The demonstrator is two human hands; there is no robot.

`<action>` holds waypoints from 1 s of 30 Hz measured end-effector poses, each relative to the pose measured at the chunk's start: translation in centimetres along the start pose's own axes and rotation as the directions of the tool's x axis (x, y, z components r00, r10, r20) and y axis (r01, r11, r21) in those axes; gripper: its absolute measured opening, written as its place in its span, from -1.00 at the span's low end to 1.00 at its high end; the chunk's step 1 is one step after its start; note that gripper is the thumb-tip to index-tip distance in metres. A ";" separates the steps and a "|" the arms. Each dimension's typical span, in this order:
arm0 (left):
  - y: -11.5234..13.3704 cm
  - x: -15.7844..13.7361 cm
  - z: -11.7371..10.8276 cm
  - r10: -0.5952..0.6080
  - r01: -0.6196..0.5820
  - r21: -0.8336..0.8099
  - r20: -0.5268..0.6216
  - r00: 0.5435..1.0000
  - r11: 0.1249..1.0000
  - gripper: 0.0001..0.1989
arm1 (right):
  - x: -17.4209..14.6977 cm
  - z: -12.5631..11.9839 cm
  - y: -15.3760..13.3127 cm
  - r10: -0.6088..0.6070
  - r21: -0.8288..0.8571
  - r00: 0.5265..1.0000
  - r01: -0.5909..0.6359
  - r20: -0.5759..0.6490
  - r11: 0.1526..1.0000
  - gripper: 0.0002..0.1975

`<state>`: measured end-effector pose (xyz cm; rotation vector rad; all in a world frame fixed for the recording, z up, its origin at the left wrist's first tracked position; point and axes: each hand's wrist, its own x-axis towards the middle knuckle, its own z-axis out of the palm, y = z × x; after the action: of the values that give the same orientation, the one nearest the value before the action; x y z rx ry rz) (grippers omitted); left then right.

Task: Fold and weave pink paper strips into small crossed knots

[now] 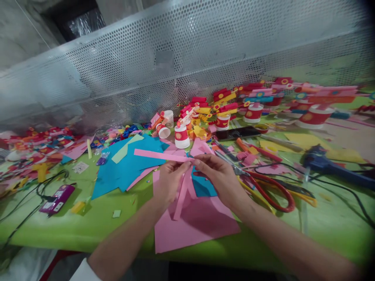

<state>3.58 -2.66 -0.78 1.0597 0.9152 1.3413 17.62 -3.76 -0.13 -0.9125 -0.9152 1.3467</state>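
Observation:
A narrow pink paper strip (155,155) is pinched between the fingertips of both hands, its long free end pointing left. My left hand (171,177) grips it near the right end, thumb on top. My right hand (216,171) pinches that same end, fingers closed. Another pink strip (182,199) slants down below the hands. Under them lies a pink paper sheet (196,230), partly shaded. Blue paper sheets (117,171) spread to the left, with a pale green strip (125,150) on top.
Red-handled scissors (281,203) and a blue glue gun (331,164) lie to the right. Decorated paper cups (182,136) stand behind, before a perforated metal panel (131,66). A purple box with a cable (57,200) rests on the green table (96,230). A dark phone (238,132) lies farther back.

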 end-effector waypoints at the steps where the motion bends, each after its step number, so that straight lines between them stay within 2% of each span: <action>1: 0.1 0.0 -0.1 0.015 -0.014 0.053 -0.007 1.000 0.998 -0.80 | 0.1 0.0 0.0 0.001 -0.012 1.000 -0.001 -0.002 1.000 -0.68; 7: 0.5 -0.3 -0.4 0.128 -0.136 0.267 0.045 0.991 0.954 -0.81 | 0.4 -0.1 0.5 -0.039 -0.061 0.999 0.039 0.004 0.997 -0.70; 11: 0.9 -0.5 -0.3 0.162 -0.166 0.245 0.034 0.986 0.955 -0.90 | 0.3 0.0 0.4 -0.072 -0.081 0.997 0.071 -0.003 0.994 -0.73; 13: 1.1 -0.5 -0.3 0.113 -0.118 0.159 0.042 0.993 0.980 -0.91 | 0.3 0.0 0.2 -0.076 -0.082 0.997 0.075 -0.016 0.994 -0.74; 15: 1.2 -0.4 -0.3 0.021 -0.022 0.015 0.076 0.997 1.000 -0.86 | 0.2 0.1 -0.2 -0.081 -0.080 0.997 0.079 -0.019 0.994 -0.75; 19: 1.1 0.2 -0.4 -0.121 0.157 -0.202 0.178 0.977 0.967 -0.75 | -0.1 0.3 -0.8 -0.088 -0.047 0.996 0.089 0.020 0.995 -0.78; 24: 0.5 0.8 -0.8 -0.211 0.273 -0.290 0.228 0.950 0.917 -0.78 | -0.2 0.4 -1.0 -0.101 -0.012 0.994 0.102 0.052 0.995 -0.80; 30: -0.3 0.8 -1.0 -0.209 0.259 -0.273 0.199 0.958 0.926 -0.80 | -0.2 0.4 -1.0 -0.124 -0.085 0.992 0.126 0.037 0.988 -0.79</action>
<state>2.73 -1.77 -1.33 0.7884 0.6668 1.1290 17.64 -3.99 0.94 -0.8875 -1.0457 1.2248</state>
